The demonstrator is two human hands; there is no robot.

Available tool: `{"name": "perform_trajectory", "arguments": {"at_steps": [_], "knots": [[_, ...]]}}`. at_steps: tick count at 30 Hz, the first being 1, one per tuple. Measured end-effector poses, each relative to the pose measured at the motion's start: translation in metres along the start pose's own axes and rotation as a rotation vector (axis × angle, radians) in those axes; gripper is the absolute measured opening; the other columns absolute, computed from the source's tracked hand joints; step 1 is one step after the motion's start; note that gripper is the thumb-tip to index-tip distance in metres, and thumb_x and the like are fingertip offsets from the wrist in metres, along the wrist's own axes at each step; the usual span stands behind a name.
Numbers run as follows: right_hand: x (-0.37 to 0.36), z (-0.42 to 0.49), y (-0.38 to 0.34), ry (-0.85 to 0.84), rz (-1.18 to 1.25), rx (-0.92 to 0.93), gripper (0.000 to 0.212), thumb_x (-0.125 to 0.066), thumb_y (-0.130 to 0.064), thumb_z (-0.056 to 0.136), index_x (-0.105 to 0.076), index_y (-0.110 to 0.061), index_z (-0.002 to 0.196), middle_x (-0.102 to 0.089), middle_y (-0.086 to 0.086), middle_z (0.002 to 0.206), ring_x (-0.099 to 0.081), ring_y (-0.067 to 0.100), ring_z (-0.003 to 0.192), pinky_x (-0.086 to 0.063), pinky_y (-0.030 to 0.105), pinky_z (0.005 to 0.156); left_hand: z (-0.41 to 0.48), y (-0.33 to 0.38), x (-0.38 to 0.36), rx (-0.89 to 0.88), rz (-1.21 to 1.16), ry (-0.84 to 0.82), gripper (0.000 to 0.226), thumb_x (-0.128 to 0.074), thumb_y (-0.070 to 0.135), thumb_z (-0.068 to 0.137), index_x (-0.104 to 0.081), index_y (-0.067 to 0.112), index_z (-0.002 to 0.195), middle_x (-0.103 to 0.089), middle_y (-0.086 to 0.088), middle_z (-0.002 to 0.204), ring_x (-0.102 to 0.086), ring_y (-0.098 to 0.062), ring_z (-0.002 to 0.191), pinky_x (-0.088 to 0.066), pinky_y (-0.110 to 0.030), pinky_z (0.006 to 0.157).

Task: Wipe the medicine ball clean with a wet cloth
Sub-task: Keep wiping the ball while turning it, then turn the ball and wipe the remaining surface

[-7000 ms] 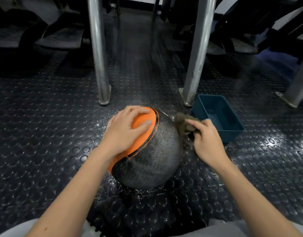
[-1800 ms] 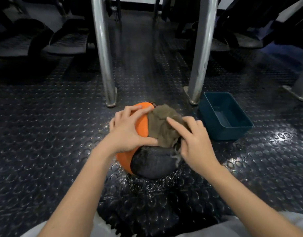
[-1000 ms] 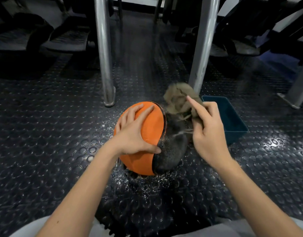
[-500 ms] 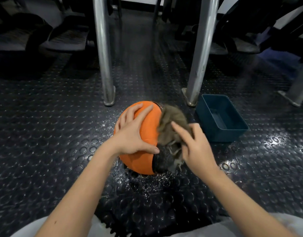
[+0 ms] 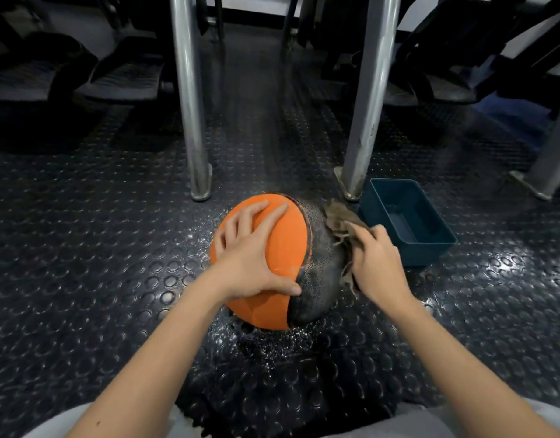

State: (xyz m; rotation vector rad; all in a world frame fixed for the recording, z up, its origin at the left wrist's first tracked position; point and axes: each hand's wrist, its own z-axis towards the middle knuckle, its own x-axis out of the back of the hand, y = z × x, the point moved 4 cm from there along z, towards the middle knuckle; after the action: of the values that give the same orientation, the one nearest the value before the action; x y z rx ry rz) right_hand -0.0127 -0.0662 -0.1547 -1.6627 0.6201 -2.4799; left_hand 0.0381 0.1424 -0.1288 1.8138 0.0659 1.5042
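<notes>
Medicine ball (image 5: 288, 245) sat on the wet studded floor mat (image 5: 114, 248). Left hand (image 5: 250, 257) lay flat on its orange half, fingers spread. Right hand (image 5: 376, 263) had fingers curled round the cloth (image 5: 337, 218), pressing it to the grey side. Blue tub (image 5: 425, 254) stood just right of the ball; contents unclear.

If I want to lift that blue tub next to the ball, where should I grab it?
Probably the near short wall of the tub, pinched over its rim from above. It sits upright and open-topped, so the thin wall is free to pinch. Come from the near right side, since a post crowds its far left corner.
</notes>
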Motion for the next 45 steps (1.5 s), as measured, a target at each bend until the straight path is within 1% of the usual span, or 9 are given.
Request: {"name": "perform_trajectory", "arguments": {"at_steps": [3, 8, 12, 19, 23, 26, 32, 39, 45], "knots": [[0.013, 0.009, 0.009, -0.007, 0.218, -0.17, 0.04, -0.041, -0.006, 0.097, -0.05, -0.016, 0.134, -0.045, 0.006, 0.106, -0.049, 0.025, 0.106, -0.034, 0.026, 0.091, -0.007, 0.006, 0.002, -0.001, 0.101, 0.135, 0.106, -0.068, 0.08, 0.043, -0.023, 0.056, 0.136, -0.018, 0.019, 0.132, -0.011, -0.006, 0.122, -0.004, -0.031, 0.104], [0.03, -0.012, -0.05, -0.008, 0.417, 0.156, 0.033, -0.048, -0.009, 0.094, -0.059, -0.013, 0.125, -0.042, -0.011, 0.095, -0.046, 0.009, 0.089, -0.034, 0.009, 0.08, -0.011, -0.001, 0.013, 0.026, -0.246, 0.49, 0.047, -0.045, 0.077, 0.065, -0.056, 0.053, 0.104, -0.043, 0.021, 0.096, -0.033, 0.0, 0.101, -0.011, -0.021, 0.086], [0.022, -0.028, -0.045, -0.011, 0.334, 0.337, 0.042, -0.043, -0.023, 0.087, -0.059, -0.021, 0.126, -0.036, -0.022, 0.095, -0.045, 0.012, 0.087, -0.042, 0.03, 0.081, -0.016, 0.001, -0.006, 0.169, -0.183, 0.444, 0.047, -0.042, 0.054, 0.092, -0.042, 0.036, 0.135, -0.036, 0.009, 0.13, -0.025, -0.009, 0.123, -0.018, -0.034, 0.106], [0.021, -0.009, -0.011, -0.014, 0.24, -0.103, 0.037, -0.045, -0.004, 0.094, -0.055, -0.011, 0.129, -0.042, 0.004, 0.099, -0.046, 0.029, 0.107, -0.032, 0.025, 0.088, -0.036, 0.013, -0.023, 0.219, -0.153, 0.586, 0.054, -0.029, 0.055, 0.091, -0.048, 0.028, 0.134, -0.042, 0.006, 0.133, -0.031, -0.014, 0.125, -0.025, -0.036, 0.108], [0.037, -0.039, -0.071, 0.055, 0.277, 0.168, 0.039, -0.048, -0.003, 0.091, -0.058, -0.015, 0.127, -0.045, 0.005, 0.102, -0.043, 0.02, 0.096, -0.035, 0.028, 0.083, -0.053, 0.016, -0.03, 0.199, -0.1, 0.684, 0.059, -0.026, 0.053, 0.087, -0.052, 0.022, 0.13, -0.048, 0.001, 0.133, -0.038, -0.019, 0.126, -0.03, -0.04, 0.107], [0.028, -0.057, -0.07, 0.072, 0.151, 0.243, 0.042, -0.05, -0.005, 0.084, -0.063, -0.017, 0.122, -0.051, 0.013, 0.102, -0.047, 0.027, 0.089, -0.041, 0.038, 0.074, -0.061, 0.013, -0.032, 0.177, -0.084, 0.601, 0.065, -0.02, 0.055, 0.087, -0.045, 0.024, 0.138, -0.037, 0.001, 0.147, -0.028, -0.021, 0.138, -0.02, -0.039, 0.114], [0.03, -0.044, -0.022, -0.062, 0.081, -0.202, 0.042, -0.039, -0.005, 0.094, -0.051, -0.012, 0.133, -0.044, 0.017, 0.117, -0.043, 0.034, 0.109, -0.038, 0.042, 0.096, -0.056, 0.003, -0.019, 0.224, -0.092, 0.315, 0.053, -0.025, 0.049, 0.099, -0.022, 0.03, 0.148, -0.018, 0.002, 0.156, -0.012, -0.019, 0.144, -0.009, -0.04, 0.117], [0.035, -0.068, -0.083, -0.044, 0.017, 0.23, 0.046, -0.048, -0.007, 0.091, -0.051, -0.022, 0.135, -0.045, 0.014, 0.12, -0.044, 0.031, 0.105, -0.039, 0.04, 0.085, -0.048, 0.011, 0.001, 0.298, -0.127, 0.107, 0.049, -0.035, 0.033, 0.1, -0.024, 0.02, 0.147, -0.021, -0.011, 0.151, -0.022, -0.034, 0.138, -0.017, -0.039, 0.112], [0.058, -0.043, -0.057, -0.089, -0.021, -0.101, 0.045, -0.04, -0.006, 0.094, -0.046, -0.017, 0.137, -0.041, 0.014, 0.126, -0.041, 0.032, 0.117, -0.038, 0.04, 0.096, -0.05, 0.024, 0.002, 0.248, -0.135, -0.009, 0.059, -0.045, 0.038, 0.097, -0.021, 0.023, 0.149, -0.017, -0.012, 0.152, -0.019, -0.036, 0.14, -0.016, -0.038, 0.115]]}}
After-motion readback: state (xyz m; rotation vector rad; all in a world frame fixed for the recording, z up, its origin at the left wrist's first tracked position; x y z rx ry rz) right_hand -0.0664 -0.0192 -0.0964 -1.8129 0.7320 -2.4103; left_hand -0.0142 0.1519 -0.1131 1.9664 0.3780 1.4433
